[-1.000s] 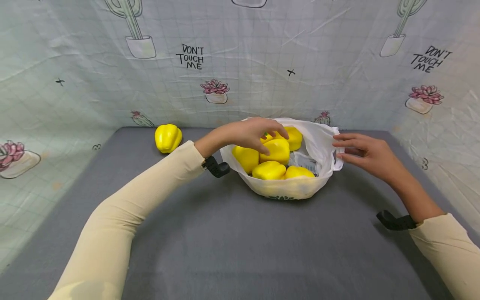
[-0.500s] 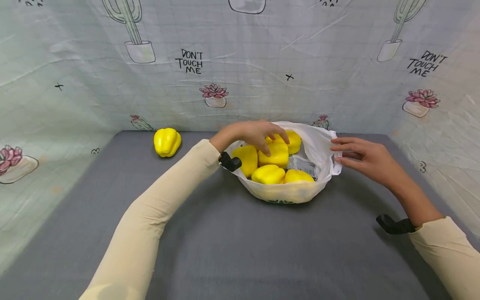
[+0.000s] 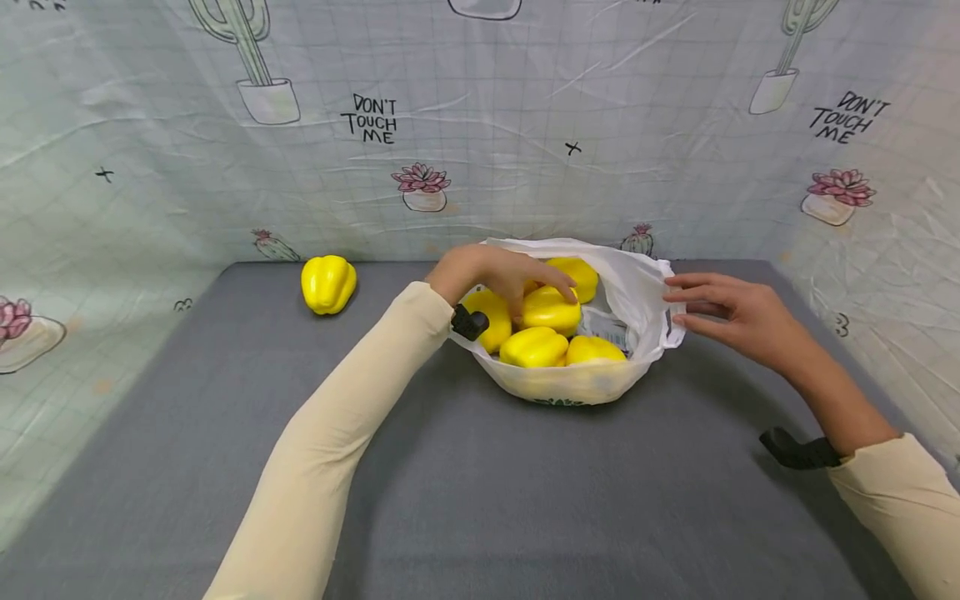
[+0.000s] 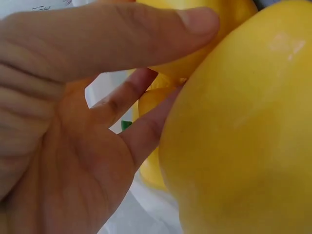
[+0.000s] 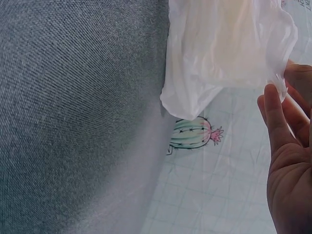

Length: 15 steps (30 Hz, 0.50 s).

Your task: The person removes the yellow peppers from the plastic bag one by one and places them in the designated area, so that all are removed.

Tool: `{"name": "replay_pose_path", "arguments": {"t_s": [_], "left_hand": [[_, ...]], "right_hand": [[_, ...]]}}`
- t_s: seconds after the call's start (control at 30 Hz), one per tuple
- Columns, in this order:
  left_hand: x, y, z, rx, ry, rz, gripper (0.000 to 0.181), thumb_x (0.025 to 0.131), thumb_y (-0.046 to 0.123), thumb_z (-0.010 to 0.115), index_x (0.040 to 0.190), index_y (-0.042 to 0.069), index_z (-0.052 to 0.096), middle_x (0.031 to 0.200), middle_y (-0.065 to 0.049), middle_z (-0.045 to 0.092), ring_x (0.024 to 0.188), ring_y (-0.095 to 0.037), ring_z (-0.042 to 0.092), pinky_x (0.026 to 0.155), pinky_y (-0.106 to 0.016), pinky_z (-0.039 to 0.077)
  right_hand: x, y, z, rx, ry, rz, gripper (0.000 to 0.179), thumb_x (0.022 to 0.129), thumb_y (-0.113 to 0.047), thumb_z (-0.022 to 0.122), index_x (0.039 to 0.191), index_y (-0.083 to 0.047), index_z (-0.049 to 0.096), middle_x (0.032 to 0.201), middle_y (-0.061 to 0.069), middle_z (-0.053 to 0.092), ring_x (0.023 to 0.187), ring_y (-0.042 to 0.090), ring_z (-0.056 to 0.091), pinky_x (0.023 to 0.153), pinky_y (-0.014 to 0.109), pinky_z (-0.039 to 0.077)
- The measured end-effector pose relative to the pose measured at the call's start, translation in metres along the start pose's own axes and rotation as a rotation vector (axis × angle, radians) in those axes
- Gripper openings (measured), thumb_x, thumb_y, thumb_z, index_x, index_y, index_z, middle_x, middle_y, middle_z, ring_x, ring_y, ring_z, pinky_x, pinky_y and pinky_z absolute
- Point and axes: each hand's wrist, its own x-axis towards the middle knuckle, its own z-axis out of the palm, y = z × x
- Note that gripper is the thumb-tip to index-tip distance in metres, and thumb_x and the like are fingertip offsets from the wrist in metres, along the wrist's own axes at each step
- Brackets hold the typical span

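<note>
A white plastic bag (image 3: 558, 385) lies with its mouth wide, several yellow bell peppers inside. My left hand (image 3: 491, 271) reaches into it from the left. Its thumb and fingers curl round the middle bell pepper (image 3: 553, 317). In the left wrist view the thumb (image 4: 161, 36) lies against that pepper (image 4: 234, 17), and another bell pepper (image 4: 243, 131) fills the foreground. At the bag's right side my right hand (image 3: 738, 312) pinches the handle loop. The right wrist view shows its fingertips on the edge of the bag (image 5: 234, 44).
One yellow bell pepper (image 3: 328, 285) stands alone at the back left of the grey table (image 3: 570, 492). A printed sheet (image 3: 487, 100) hangs as a wall right behind the table. A clear wrapper with printing (image 3: 603, 327) lies inside the bag.
My left hand has gone deeper into the bag and its fingers have closed round the middle pepper, which has tipped a little. The right hand has stayed at the handle.
</note>
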Motion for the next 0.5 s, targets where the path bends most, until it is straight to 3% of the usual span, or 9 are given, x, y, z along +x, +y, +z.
{"name": "replay_pose_path", "arguments": {"t_s": [0.2,0.33,0.5], "left_hand": [[0.013,0.008,-0.001,0.114,0.0,-0.005,0.077,0.086,0.002,0.079,0.151,0.03,0.05,0.165,0.002,0.027,0.151,-0.019,0.022,0.12,-0.036,0.029],[0.02,0.008,0.001,0.212,0.016,-0.009,0.086,0.082,0.014,0.087,0.155,0.023,0.044,0.162,-0.002,0.026,0.147,-0.021,0.024,0.118,-0.036,0.031],[0.019,0.005,0.008,0.25,0.063,-0.017,0.091,0.076,0.023,0.092,0.152,0.02,0.042,0.154,-0.001,0.028,0.14,-0.021,0.028,0.113,-0.034,0.036]], "right_hand": [[-0.005,0.003,0.004,0.0,0.011,-0.01,0.042,0.082,0.0,0.082,0.121,-0.012,0.075,0.132,0.006,0.066,0.099,-0.012,0.062,0.081,0.002,0.046],[-0.004,0.004,0.008,0.026,0.016,-0.038,0.042,0.082,0.002,0.082,0.122,-0.011,0.075,0.132,0.008,0.066,0.101,-0.012,0.062,0.082,0.003,0.047],[0.001,0.004,0.011,0.025,0.017,-0.064,0.043,0.082,0.003,0.081,0.122,-0.01,0.075,0.132,0.008,0.067,0.102,-0.012,0.062,0.083,0.003,0.047]]}}
